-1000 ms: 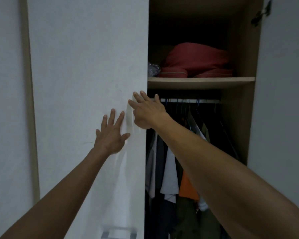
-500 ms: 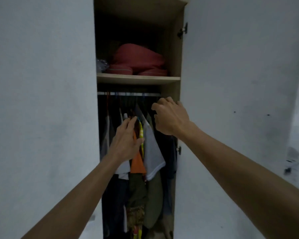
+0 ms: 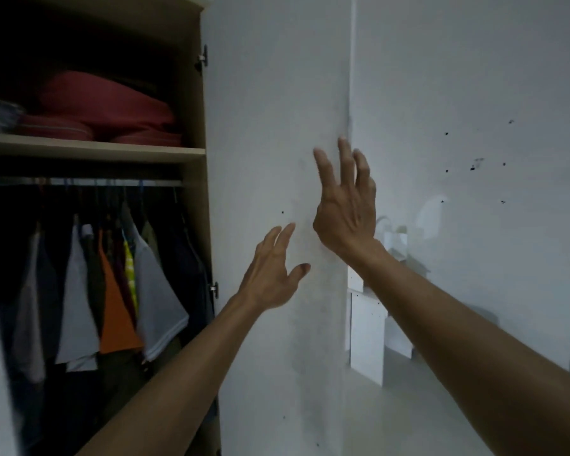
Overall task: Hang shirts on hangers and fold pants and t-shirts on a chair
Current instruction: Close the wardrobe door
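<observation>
Against the open wardrobe door [image 3: 277,126], our left hand [image 3: 270,274] and right hand [image 3: 346,209] spread empty; we should push flat, near its free edge.

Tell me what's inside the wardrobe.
On the shelf: red bedding. Below it, a rail of hung shirts, one orange. The wardrobe floor is dark and the left side is cut off.

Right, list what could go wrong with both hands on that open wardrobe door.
1. The right hand has fingertips at the free edge of the white wardrobe door; they could be pinched if it swings.
2. The left hand is spread near the door face; a hard push might strain the hinges.
3. Hanging shirts sit close to the hinge side and might catch as the door closes.
</observation>
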A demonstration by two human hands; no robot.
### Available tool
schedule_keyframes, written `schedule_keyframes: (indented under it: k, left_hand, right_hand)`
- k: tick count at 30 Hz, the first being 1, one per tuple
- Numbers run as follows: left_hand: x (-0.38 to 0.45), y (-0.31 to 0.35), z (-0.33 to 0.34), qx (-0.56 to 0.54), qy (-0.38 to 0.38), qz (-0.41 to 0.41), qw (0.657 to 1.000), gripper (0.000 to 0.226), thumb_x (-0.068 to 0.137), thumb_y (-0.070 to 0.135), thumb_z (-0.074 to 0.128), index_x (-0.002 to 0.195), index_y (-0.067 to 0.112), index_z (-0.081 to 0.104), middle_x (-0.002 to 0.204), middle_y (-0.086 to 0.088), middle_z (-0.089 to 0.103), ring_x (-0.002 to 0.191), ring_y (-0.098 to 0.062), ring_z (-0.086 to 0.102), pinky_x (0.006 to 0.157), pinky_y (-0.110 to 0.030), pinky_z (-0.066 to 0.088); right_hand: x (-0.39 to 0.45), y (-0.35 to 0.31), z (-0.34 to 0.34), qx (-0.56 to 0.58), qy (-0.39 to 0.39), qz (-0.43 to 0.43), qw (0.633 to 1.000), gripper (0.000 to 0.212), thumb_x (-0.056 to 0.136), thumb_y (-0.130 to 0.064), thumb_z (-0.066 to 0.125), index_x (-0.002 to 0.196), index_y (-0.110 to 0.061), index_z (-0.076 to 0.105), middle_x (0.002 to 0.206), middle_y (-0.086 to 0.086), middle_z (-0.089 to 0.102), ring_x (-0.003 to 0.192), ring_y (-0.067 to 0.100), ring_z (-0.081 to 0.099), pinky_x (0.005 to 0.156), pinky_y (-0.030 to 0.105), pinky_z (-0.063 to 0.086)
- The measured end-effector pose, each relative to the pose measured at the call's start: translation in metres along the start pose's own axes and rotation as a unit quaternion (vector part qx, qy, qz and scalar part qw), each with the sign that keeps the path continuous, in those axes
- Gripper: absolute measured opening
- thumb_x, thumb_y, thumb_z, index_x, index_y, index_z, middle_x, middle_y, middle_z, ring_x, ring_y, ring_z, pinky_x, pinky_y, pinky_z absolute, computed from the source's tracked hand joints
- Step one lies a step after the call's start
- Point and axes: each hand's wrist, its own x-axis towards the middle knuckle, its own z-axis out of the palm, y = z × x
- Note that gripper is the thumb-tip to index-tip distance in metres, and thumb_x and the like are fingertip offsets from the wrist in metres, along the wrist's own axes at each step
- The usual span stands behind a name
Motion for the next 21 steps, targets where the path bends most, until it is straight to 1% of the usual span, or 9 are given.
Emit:
schedule_keyframes:
  k: [3, 5, 7, 9, 10, 13, 17, 19, 21]
  left_hand:
    - [0.014, 0.026, 0.025, 0.003, -0.005, -0.005, 1.0, 0.08, 0.096, 0.048, 0.055, 0.158, 0.03, 0.008, 0.166, 0.005, 0.01, 0.152, -0.019, 0.012, 0.119, -0.034, 0.018]
    - [0.018, 0.036, 0.034, 0.005, -0.001, -0.007, 1.0, 0.08, 0.095, 0.049, 0.056, 0.158, 0.03, 0.01, 0.166, 0.005, 0.012, 0.151, -0.02, 0.017, 0.119, -0.04, 0.024]
    - [0.018, 0.037, 0.035, 0.002, 0.011, -0.003, 1.0, 0.078, 0.095, 0.056, 0.051, 0.157, 0.03, 0.012, 0.165, 0.005, 0.014, 0.15, -0.019, 0.019, 0.12, -0.042, 0.026]
    - [0.013, 0.036, 0.029, -0.01, 0.04, 0.002, 0.999, 0.078, 0.093, 0.066, 0.042, 0.157, 0.029, 0.015, 0.164, 0.006, 0.017, 0.15, -0.016, 0.02, 0.121, -0.044, 0.026]
    - [0.009, 0.037, 0.024, -0.025, 0.061, 0.007, 0.998, 0.079, 0.092, 0.068, 0.039, 0.156, 0.028, 0.017, 0.164, 0.006, 0.018, 0.149, -0.014, 0.021, 0.121, -0.044, 0.026]
    - [-0.002, 0.038, -0.005, -0.083, 0.125, 0.02, 0.988, 0.08, 0.091, 0.066, 0.042, 0.156, 0.026, 0.017, 0.163, 0.006, 0.019, 0.146, -0.004, 0.02, 0.12, -0.042, 0.028]
    - [-0.027, 0.029, -0.056, -0.136, 0.173, 0.043, 0.974, 0.087, 0.086, 0.062, 0.058, 0.156, 0.023, 0.023, 0.157, 0.005, 0.034, 0.143, -0.009, 0.035, 0.112, -0.046, 0.041]
    - [-0.042, 0.016, -0.084, -0.098, 0.188, 0.047, 0.976, 0.078, 0.088, 0.044, 0.067, 0.152, 0.021, 0.03, 0.147, 0.008, 0.047, 0.134, -0.012, 0.048, 0.107, -0.042, 0.047]
    - [-0.056, 0.0, -0.11, -0.054, 0.209, 0.044, 0.975, 0.069, 0.089, 0.023, 0.072, 0.148, 0.019, 0.037, 0.139, 0.012, 0.053, 0.122, -0.014, 0.058, 0.1, -0.04, 0.052]
  right_hand:
    - [0.005, 0.026, 0.006, 0.244, -0.065, 0.131, 0.959, 0.086, 0.09, -0.009, 0.057, 0.158, -0.026, 0.007, 0.151, 0.016, 0.041, 0.122, 0.036, 0.054, 0.09, 0.047, 0.055]
    - [0.007, 0.029, 0.004, 0.368, -0.098, 0.216, 0.899, 0.059, 0.097, -0.027, 0.053, 0.151, -0.019, 0.029, 0.127, 0.013, 0.062, 0.107, 0.031, 0.065, 0.088, 0.043, 0.055]
    - [0.008, 0.027, -0.002, 0.415, -0.082, 0.258, 0.869, 0.028, 0.099, -0.034, 0.049, 0.114, -0.013, 0.061, 0.097, 0.003, 0.067, 0.09, 0.021, 0.065, 0.077, 0.037, 0.05]
    - [0.008, 0.028, -0.006, 0.469, -0.052, 0.286, 0.834, 0.032, 0.099, -0.033, 0.047, 0.08, -0.012, 0.061, 0.075, 0.003, 0.062, 0.07, 0.019, 0.059, 0.067, 0.038, 0.046]
    - [0.007, 0.029, -0.009, 0.509, -0.054, 0.295, 0.807, 0.038, 0.098, -0.034, 0.047, 0.075, -0.008, 0.061, 0.073, 0.008, 0.064, 0.067, 0.024, 0.062, 0.065, 0.041, 0.048]
    - [0.007, 0.022, -0.014, 0.656, -0.127, 0.271, 0.693, 0.044, 0.104, -0.032, 0.041, 0.09, -0.004, 0.07, 0.084, 0.011, 0.075, 0.069, 0.029, 0.073, 0.054, 0.035, 0.054]
    - [0.014, -0.022, 0.002, 0.677, -0.189, 0.144, 0.696, 0.027, 0.105, -0.022, 0.045, 0.112, -0.015, 0.07, 0.101, 0.006, 0.075, 0.081, 0.021, 0.074, 0.065, 0.038, 0.061]
    - [0.013, -0.058, 0.019, 0.656, -0.182, 0.07, 0.73, 0.028, 0.102, -0.016, 0.051, 0.123, -0.027, 0.066, 0.112, 0.0, 0.07, 0.091, 0.017, 0.072, 0.072, 0.041, 0.063]
    - [0.011, -0.094, 0.038, 0.616, -0.152, 0.009, 0.773, 0.041, 0.1, -0.014, 0.053, 0.137, -0.032, 0.057, 0.124, -0.004, 0.061, 0.1, 0.012, 0.067, 0.081, 0.029, 0.061]
